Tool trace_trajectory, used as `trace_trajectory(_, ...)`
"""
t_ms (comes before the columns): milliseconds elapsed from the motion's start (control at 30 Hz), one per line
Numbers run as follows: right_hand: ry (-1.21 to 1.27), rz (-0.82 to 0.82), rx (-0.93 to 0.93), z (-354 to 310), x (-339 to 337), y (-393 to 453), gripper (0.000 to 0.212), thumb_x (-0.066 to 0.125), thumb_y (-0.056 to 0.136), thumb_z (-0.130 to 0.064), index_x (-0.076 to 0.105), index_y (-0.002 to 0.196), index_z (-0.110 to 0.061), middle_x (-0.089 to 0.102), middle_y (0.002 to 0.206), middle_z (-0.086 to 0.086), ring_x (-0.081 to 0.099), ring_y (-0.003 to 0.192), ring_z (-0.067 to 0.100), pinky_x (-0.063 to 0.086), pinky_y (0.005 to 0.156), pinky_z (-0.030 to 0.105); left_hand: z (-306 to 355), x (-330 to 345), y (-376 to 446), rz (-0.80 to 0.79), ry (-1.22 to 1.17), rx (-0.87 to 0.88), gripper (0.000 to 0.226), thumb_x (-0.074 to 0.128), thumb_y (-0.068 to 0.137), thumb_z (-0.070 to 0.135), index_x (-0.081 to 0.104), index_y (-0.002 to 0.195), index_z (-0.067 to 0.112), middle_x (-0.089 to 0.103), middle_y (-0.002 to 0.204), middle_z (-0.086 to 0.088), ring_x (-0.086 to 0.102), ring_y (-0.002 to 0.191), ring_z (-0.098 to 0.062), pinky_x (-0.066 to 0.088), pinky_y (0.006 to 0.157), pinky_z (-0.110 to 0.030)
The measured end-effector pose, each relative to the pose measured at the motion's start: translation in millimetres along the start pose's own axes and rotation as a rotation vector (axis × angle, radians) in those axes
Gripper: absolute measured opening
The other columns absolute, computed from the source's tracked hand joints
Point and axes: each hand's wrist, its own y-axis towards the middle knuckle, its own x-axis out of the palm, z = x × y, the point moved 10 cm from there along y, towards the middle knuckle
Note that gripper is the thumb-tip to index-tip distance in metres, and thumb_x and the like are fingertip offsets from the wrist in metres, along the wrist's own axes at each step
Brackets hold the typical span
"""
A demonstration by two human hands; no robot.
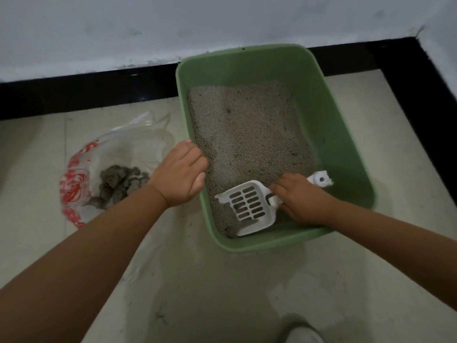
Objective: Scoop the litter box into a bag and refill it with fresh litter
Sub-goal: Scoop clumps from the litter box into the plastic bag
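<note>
One box [346, 134], one scoop [249, 206], one bag [81, 174]

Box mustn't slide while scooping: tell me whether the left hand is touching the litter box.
Touching. The head view shows the left hand gripping the litter box rim.

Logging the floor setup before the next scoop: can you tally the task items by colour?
Green: 1, the litter box
White: 1, the slotted scoop, held by the right hand
Clear with red print: 1, the plastic bag holding grey clumps
Total: 3 items; the left hand grips the box's rim.
</note>
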Motion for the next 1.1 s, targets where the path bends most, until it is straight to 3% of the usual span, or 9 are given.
trace_trajectory(133,0.267,-0.127,0.147,15.2,16.5,-0.9,0.029,0.057,0.077,-0.018,0.064,0.096,0.002,0.064,0.087,0.016,0.058,0.082,0.03,0.042,0.076,0.029,0.8,1.0,-1.3,-0.001,-0.026,0.009,0.011,0.035,0.078,0.017,0.04,0.079,0.008,0.054,0.068,-0.018,0.035,0.079,-0.027,0.032,0.092,-0.041)
trace_trajectory(200,0.434,-0.172,0.168,18.7,23.1,-1.5,0.034,0.041,0.081,-0.028,0.062,0.086,-0.002,0.058,0.081,0.015,0.049,0.079,0.021,0.029,0.07,0.017,-0.7,2.0,-2.7,0.0,-0.031,-0.004,0.015,0.035,0.078,0.017,0.045,0.078,0.005,0.054,0.069,-0.019,0.035,0.079,-0.027,0.032,0.092,-0.041)
trace_trajectory(300,0.565,-0.159,0.195,17.4,24.8,-2.4,0.032,0.042,0.08,-0.026,0.057,0.074,0.001,0.049,0.069,0.002,0.044,0.067,0.015,0.026,0.062,0.017,-0.8,2.1,-3.6,-0.004,-0.04,-0.011,0.012,0.034,0.078,0.018,0.04,0.081,0.008,0.055,0.07,-0.018,0.035,0.08,-0.026,0.031,0.092,-0.04)
trace_trajectory(400,0.658,-0.17,0.266,25.7,24.6,-5.5,0.015,0.05,0.09,-0.02,0.059,0.085,-0.009,0.052,0.075,-0.002,0.046,0.067,0.007,0.032,0.066,0.022,0.5,2.2,-3.9,-0.004,-0.066,-0.006,0.007,0.034,0.078,0.018,0.035,0.08,0.012,0.053,0.067,-0.016,0.034,0.077,-0.024,0.032,0.089,-0.039)
trace_trajectory(467,0.671,-0.103,0.341,41.7,16.9,-7.2,0.013,0.053,0.091,-0.013,0.062,0.097,-0.006,0.055,0.084,0.001,0.051,0.075,0.014,0.036,0.063,0.019,0.1,2.9,-3.6,-0.004,-0.074,-0.006,0.006,0.035,0.077,0.018,0.037,0.079,0.012,0.051,0.066,-0.016,0.033,0.076,-0.025,0.032,0.087,-0.037)
trace_trajectory(600,0.585,0.062,0.513,77.6,-6.1,-15.4,0.02,0.05,0.093,-0.018,0.061,0.091,-0.002,0.059,0.082,0.013,0.054,0.076,0.023,0.041,0.068,0.029,-2.3,0.3,2.9,-0.019,-0.04,0.005,0.025,0.037,0.076,0.018,0.052,0.064,0.003,0.05,0.062,-0.014,0.032,0.072,-0.024,0.033,0.084,-0.037)
trace_trajectory(800,0.43,0.036,0.868,110.9,-11.0,-45.3,0.019,0.041,0.097,-0.018,0.05,0.086,-0.005,0.06,0.091,0.022,0.057,0.091,0.034,0.031,0.067,0.026,-25.0,-2.3,14.9,-0.002,-0.088,-0.159,0.023,0.039,0.069,0.013,0.051,0.054,0.0,0.047,0.058,-0.015,0.03,0.067,-0.022,0.028,0.064,-0.031)
trace_trajectory(967,0.383,-0.078,0.974,118.1,-6.8,-45.5,0.02,0.038,0.097,-0.018,0.049,0.086,-0.005,0.063,0.102,0.022,0.053,0.08,0.03,0.036,0.068,0.028,-26.3,7.9,22.8,-0.03,-0.063,-0.078,0.028,0.037,0.069,0.015,0.053,0.053,0.0,0.048,0.057,-0.013,0.03,0.069,-0.023,0.032,0.076,-0.033)
trace_trajectory(1100,0.399,-0.111,0.931,125.6,-4.5,-14.4,0.026,0.04,0.096,-0.019,0.056,0.103,0.001,0.062,0.106,0.02,0.055,0.087,0.031,0.041,0.072,0.031,-24.8,12.2,21.7,-0.037,-0.067,-0.09,0.027,0.035,0.068,0.017,0.053,0.053,0.003,0.046,0.056,-0.011,0.029,0.069,-0.022,0.031,0.087,-0.036)
